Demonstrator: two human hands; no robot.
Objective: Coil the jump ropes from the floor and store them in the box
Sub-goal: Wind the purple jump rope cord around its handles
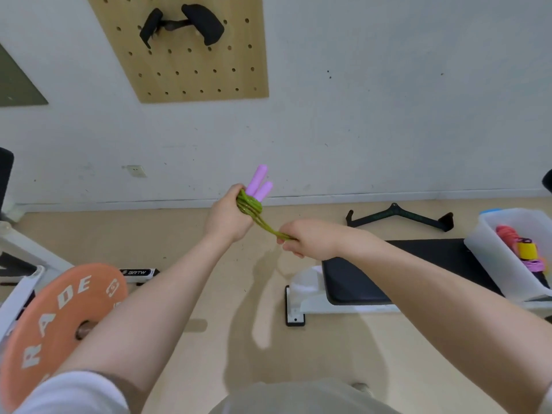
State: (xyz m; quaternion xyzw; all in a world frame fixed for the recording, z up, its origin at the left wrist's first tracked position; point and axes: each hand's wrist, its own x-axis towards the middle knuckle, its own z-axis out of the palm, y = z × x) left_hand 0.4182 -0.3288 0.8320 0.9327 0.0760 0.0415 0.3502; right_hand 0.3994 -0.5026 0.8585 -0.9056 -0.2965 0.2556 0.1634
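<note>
Both bare forearms reach forward from the bottom of the view, above the person's light trousers. At the end of the left arm, the left hand is curled tight round a bundle of green jump rope, the coils wound about two pink handles that stick up and away from the fist, side by side. From that bundle a short run of the green cord stretches taut down to the right hand, whose fingers are closed on its end, pinching it. Both hands are held in the air above the tan floor, close together and joined only by the cord.

Off to the right, a translucent white box sits on the black pad of a bench; inside it lie other coiled ropes, red and pink, and a yellow piece. Behind the bench, a black V-shaped cable handle lies on the floor by the wall. On the left, an orange weight plate with white lettering stands close beside the left arm, mounted on a white frame. On the pale wall above hangs a wooden pegboard carrying a black grip attachment, and a socket sits low on the wall.
</note>
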